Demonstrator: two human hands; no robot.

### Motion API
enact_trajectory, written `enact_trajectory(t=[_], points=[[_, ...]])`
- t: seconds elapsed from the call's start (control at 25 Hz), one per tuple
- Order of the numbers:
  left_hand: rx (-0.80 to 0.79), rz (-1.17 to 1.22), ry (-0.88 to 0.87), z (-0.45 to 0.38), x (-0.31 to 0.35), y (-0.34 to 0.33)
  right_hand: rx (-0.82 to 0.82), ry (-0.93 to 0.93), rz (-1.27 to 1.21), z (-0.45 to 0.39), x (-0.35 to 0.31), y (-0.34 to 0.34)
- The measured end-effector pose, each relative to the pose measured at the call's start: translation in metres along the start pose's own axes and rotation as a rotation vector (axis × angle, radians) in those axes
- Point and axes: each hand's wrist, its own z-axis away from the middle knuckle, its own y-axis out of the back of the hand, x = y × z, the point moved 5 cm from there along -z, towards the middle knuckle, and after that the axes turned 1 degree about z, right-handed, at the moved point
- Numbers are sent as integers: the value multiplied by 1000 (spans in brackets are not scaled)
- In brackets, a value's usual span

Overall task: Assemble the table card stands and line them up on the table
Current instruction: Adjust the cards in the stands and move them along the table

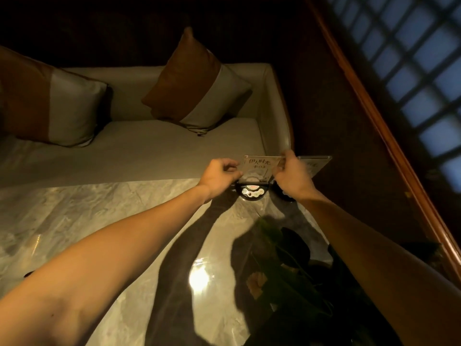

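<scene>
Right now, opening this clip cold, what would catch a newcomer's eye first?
Two bare arms reach across a glossy marble table, the left hand and right hand pinching a clear card panel above its round black base at the far edge. A second clear stand is just right of it. Behind, brown-and-grey cushions rest on a pale bench; dark plant leaves crowd the near right.

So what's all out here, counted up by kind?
Clear card panels: 2 — one held by both hands, one to its right
Black round bases: 2
Cushions on the sofa: 2
Plants: 1
Hands: 2 — left, right
Total: 9
</scene>
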Motion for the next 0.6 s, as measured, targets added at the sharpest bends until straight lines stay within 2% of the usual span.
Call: enact_trajectory(t=[0.16, 0.28, 0.36, 0.6], points=[[22, -105, -57, 43, 14, 43, 145, 88, 131, 33, -40, 14], [29, -192, -75, 84, 21, 86, 179, 149, 191, 57, -77, 13], [59, -256, -87, 111, 21, 118, 135, 194, 193, 69, -103, 2], [215, -364, -91, 215, -20, 239, -178, 378, 275, 128, -206, -93]])
